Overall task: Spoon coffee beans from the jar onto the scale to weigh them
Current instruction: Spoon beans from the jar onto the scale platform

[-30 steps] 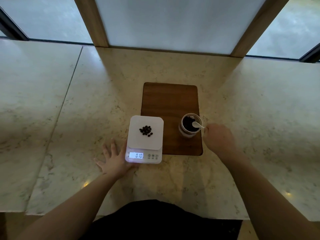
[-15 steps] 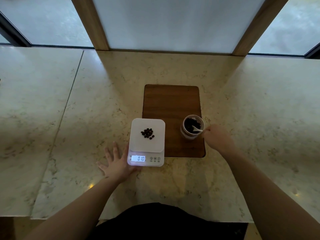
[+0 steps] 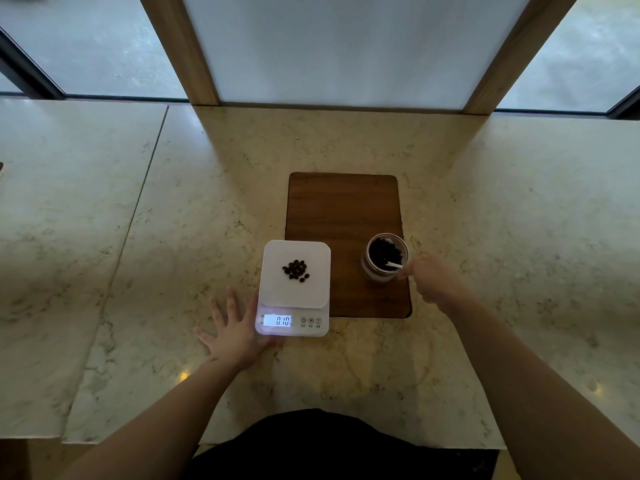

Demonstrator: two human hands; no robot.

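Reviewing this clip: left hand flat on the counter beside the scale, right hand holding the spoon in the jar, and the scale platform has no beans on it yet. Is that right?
Not quite. The head view shows a small pile of coffee beans already on the scale, whose display reads 0.10. The rest holds: the left hand lies flat on the counter beside the scale, and the right hand holds the spoon in the jar.

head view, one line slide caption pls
Right hand dips spoon into jar; beans on scale.

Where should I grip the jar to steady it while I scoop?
Grip the glass jar low on its round wall, from its left, likely with the left hand; the right hand and white spoon occupy the open mouth and right side.
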